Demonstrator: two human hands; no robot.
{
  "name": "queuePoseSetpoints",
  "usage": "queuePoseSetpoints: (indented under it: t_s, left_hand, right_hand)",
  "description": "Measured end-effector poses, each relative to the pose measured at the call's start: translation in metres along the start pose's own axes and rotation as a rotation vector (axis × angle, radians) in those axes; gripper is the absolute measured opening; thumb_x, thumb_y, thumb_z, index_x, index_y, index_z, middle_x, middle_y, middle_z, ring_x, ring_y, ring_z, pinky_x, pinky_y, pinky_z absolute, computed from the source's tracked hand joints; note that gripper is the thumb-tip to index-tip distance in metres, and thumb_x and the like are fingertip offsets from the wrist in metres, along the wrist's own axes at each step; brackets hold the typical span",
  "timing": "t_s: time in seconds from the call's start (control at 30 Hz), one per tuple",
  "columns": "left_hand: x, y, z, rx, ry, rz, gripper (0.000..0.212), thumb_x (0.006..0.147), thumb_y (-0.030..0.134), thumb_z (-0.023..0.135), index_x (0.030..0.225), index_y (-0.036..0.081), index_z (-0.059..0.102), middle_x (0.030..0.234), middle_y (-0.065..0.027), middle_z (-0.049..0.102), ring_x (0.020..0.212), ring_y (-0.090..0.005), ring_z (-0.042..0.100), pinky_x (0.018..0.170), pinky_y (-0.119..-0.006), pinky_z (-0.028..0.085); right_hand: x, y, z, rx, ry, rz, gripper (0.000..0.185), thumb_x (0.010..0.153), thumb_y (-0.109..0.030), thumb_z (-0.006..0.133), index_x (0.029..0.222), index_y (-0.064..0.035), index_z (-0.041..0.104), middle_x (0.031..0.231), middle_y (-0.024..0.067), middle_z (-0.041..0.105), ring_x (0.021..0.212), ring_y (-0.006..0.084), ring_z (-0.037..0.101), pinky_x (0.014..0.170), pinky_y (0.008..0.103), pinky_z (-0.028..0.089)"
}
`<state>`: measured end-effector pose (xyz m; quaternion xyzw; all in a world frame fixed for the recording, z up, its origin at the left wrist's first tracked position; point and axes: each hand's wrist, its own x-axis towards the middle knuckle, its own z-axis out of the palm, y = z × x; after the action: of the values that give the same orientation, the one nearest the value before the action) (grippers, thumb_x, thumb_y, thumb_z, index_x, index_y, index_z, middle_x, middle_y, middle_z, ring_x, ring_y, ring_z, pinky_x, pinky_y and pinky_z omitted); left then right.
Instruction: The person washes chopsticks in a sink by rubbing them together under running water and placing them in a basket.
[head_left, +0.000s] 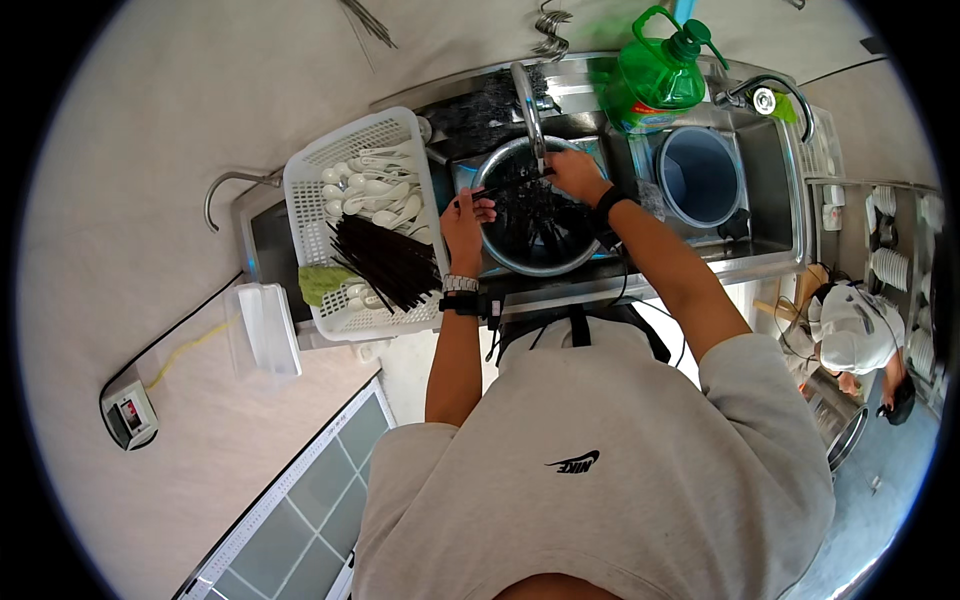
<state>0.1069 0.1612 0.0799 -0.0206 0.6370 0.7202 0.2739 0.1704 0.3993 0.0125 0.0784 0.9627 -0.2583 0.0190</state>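
Dark chopsticks (514, 182) stretch between my two hands over a round metal basin (491, 251) in the sink. My right hand (576, 176) grips their right end, close under the tap spout (529, 112). At the other end, my left hand (466, 229) has its thumb and fingers around the tips. Dark contents fill the basin, and I cannot tell them apart clearly. Left of my left hand, a white plastic basket (304, 180) holds a bundle of dark chopsticks (386, 262) beside several white soup spoons (375, 187).
A green jug with a pump (652, 82) stands behind the sinks. A grey bucket (701, 180) sits in the right sink bowl, near a second tap (780, 82). A green cloth (322, 285) lies in the basket. Another person (855, 330) bends near shelves of dishes at right.
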Motion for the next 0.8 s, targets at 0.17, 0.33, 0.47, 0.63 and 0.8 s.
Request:
queuePoseSetpoints:
  t_s: [0.17,0.33,0.47,0.63,0.8]
  left_hand:
    - [0.001,-0.004,0.014,-0.062,0.149,0.01,0.041,0.101,0.034,0.049,0.098,-0.004,0.064,0.073,-0.0075,0.064,0.058,-0.013,0.058,0.055,-0.025,0.047]
    - [0.01,-0.006,0.015,0.032,0.194,0.037,0.042,0.102,0.035,0.048,0.092,-0.002,0.064,0.068,-0.0029,0.058,0.056,-0.0101,0.051,0.052,-0.024,0.041]
    - [0.01,0.002,-0.006,-0.072,0.309,0.074,0.042,0.102,0.036,0.047,0.09,-0.001,0.062,0.062,0.0011,0.048,0.053,-0.008,0.043,0.05,-0.024,0.035]
    - [0.033,-0.023,0.014,-0.081,0.189,-0.001,0.04,0.102,0.036,0.048,0.088,0.0,0.06,0.062,0.0021,0.044,0.054,-0.0078,0.04,0.051,-0.024,0.034]
    - [0.039,-0.064,0.071,-0.111,0.051,-0.077,0.029,0.103,0.031,0.044,0.091,0.006,0.051,0.08,-0.0061,0.051,0.069,-0.0175,0.052,0.067,-0.03,0.047]
  right_hand:
    - [0.001,-0.019,0.003,-0.011,-0.043,0.031,0.025,0.079,-0.03,0.07,0.089,-0.0073,0.066,0.077,0.0152,0.066,0.078,0.0347,0.066,0.07,0.0469,0.054]
    - [0.001,-0.069,0.011,0.274,-0.02,-0.217,0.03,0.089,-0.039,0.061,0.093,-0.0096,0.064,0.073,0.016,0.064,0.073,0.0373,0.064,0.064,0.0483,0.05]
    - [-0.023,-0.05,-0.031,0.312,-0.107,-0.169,0.034,0.093,-0.043,0.055,0.091,-0.0095,0.064,0.076,0.018,0.063,0.076,0.0394,0.062,0.069,0.05,0.049]
    - [-0.072,0.013,-0.045,0.246,-0.098,-0.077,0.04,0.097,-0.044,0.049,0.095,-0.0074,0.065,0.078,0.0203,0.064,0.076,0.041,0.062,0.07,0.0511,0.048]
    - [-0.101,0.0,-0.059,0.369,-0.146,0.053,0.042,0.1,-0.038,0.045,0.09,-0.0016,0.062,0.079,0.0236,0.063,0.079,0.0428,0.061,0.07,0.0498,0.047]
